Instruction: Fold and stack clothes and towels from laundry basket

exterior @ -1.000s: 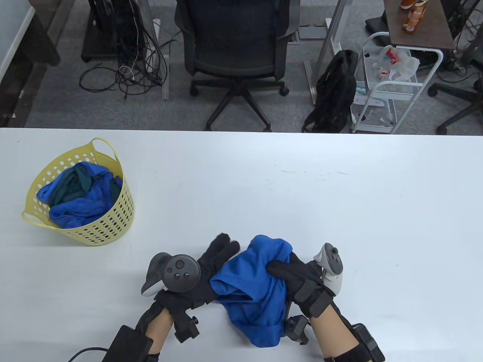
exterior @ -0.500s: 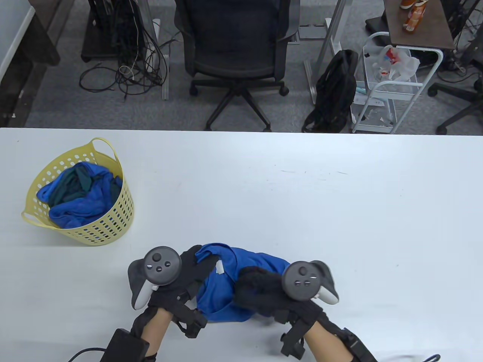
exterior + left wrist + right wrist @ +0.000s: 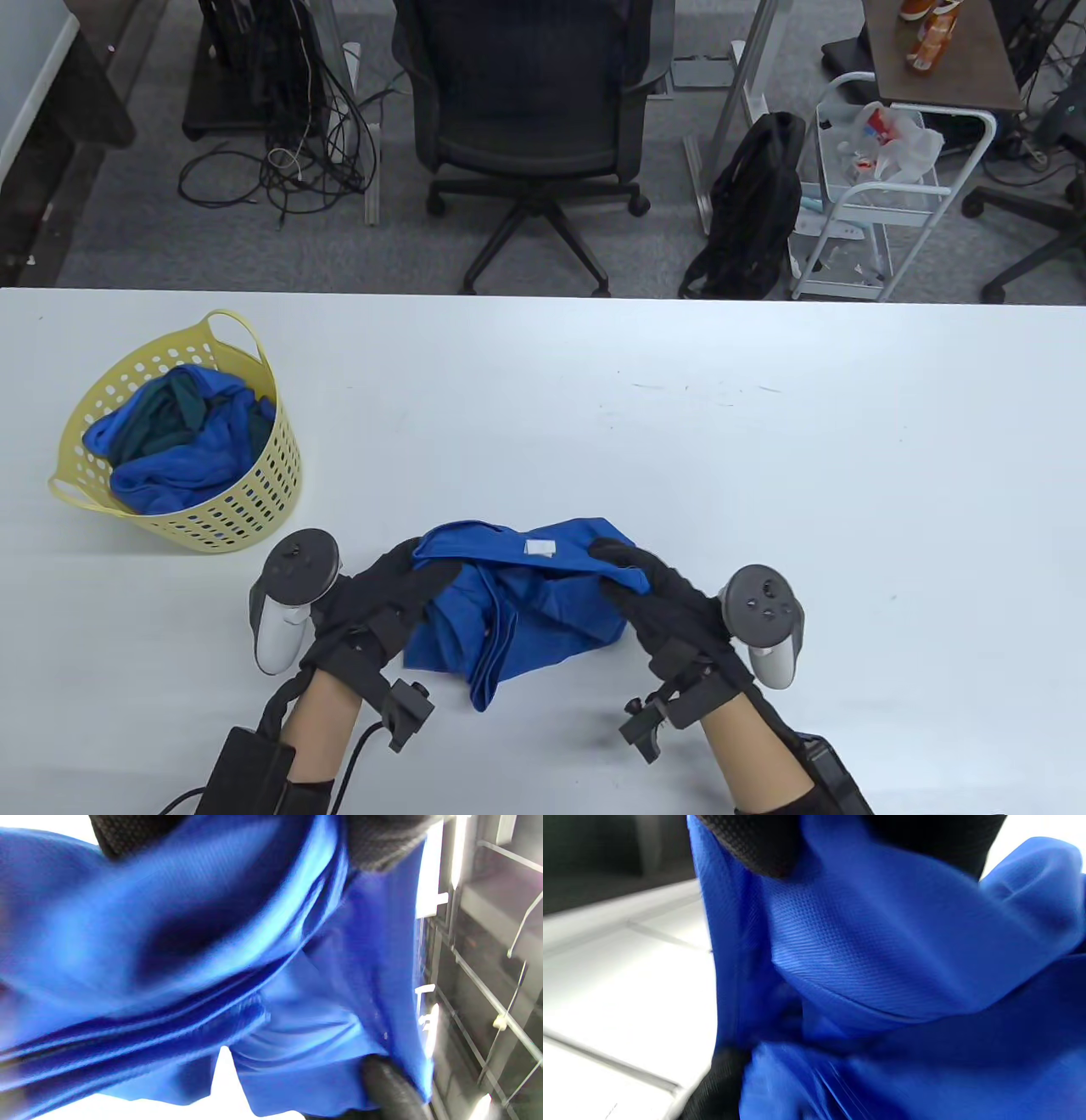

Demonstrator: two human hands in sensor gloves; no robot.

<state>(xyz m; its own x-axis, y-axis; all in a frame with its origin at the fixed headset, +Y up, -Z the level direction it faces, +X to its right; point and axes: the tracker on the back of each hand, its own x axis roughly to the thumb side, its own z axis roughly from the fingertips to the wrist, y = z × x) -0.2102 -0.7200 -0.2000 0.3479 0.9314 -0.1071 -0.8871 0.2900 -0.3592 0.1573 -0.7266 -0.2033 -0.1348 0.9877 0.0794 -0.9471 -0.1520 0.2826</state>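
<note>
So: early stage. Left hand (image 3: pixel 399 586) and right hand (image 3: pixel 657 594) each in pinching grip on blue shirt (image 3: pixel 517 607), bunched, unfolded, near table (image 3: pixel 764 475) front edge. Nothing stacked; yellow laundry basket (image 3: pixel 246 501) at left edge holds more cloth.

Blue garment (image 3: pixel 526 598), yellow basket (image 3: pixel 254 501)

Left wrist view: blue garment (image 3: pixel 263 984) fills most of frame, motion-blurred, cut off at left + top edges. Left hand (image 3: pixel 382 840) fingers only at top edge, rest out of frame. Right wrist view: right hand (image 3: pixel 755 844) cropped at top, cloth blurred lower right. Table view: fingertips buried in cloth; white tag (image 3: pixel 540 548) text too small to read; forearms cut at bottom edge.
</note>
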